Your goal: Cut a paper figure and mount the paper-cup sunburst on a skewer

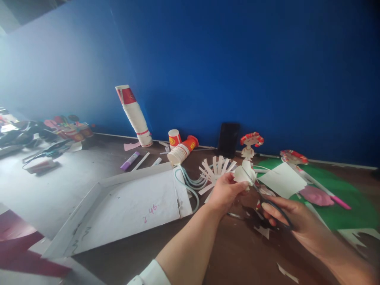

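Note:
A small piece of white paper is pinched between the thumb and fingers of my left hand. My right hand grips a pair of dark-handled scissors, whose blades reach up to the paper at its right side. Behind my left hand lies a paper fringe of white strips spread like a fan. A paper doll figure with red and white hair stands just beyond the paper. Paper scraps lie on the brown table under my right hand.
Left of my hands sits a white shallow box beside a coiled pale cable. Paper cups lie and lean along the blue wall, including a tall stack. A dark phone leans there too. Right: white paper, green sheet, pink marker.

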Demonstrator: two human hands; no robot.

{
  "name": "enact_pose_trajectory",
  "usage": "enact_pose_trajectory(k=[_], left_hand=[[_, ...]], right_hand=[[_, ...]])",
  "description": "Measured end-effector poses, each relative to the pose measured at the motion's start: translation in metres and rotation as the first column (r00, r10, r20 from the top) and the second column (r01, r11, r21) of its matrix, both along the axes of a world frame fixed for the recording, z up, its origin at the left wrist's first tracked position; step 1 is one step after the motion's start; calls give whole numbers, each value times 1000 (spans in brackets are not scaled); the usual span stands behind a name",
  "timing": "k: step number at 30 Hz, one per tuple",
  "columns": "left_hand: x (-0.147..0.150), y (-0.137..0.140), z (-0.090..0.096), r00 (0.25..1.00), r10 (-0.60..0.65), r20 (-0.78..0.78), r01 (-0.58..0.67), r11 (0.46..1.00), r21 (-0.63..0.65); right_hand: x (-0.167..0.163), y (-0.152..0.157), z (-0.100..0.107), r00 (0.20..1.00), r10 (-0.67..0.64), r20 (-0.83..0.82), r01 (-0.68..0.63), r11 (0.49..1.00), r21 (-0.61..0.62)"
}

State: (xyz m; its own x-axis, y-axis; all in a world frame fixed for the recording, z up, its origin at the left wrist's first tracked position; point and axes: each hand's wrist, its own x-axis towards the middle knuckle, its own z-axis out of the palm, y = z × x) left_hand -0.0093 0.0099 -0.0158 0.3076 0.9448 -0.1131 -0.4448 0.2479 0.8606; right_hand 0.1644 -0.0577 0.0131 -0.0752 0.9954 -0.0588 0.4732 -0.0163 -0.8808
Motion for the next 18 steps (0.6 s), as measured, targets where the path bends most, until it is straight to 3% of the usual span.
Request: enact_pose_trajectory(k=[8, 14, 18], left_hand=[[2, -2, 2, 999, -8, 36, 9, 999, -31], [7, -4, 3, 996, 10, 83, -7, 999, -36], [9, -5, 4, 997, 20, 75, -15, 998, -63]], right_hand=[[-9, 1, 2, 992, -86, -97, 76, 992, -102], [-4, 2, -16, 985, -118, -129, 107, 990, -90], [-7, 0, -17, 978, -127, -168, 109, 988, -113]])
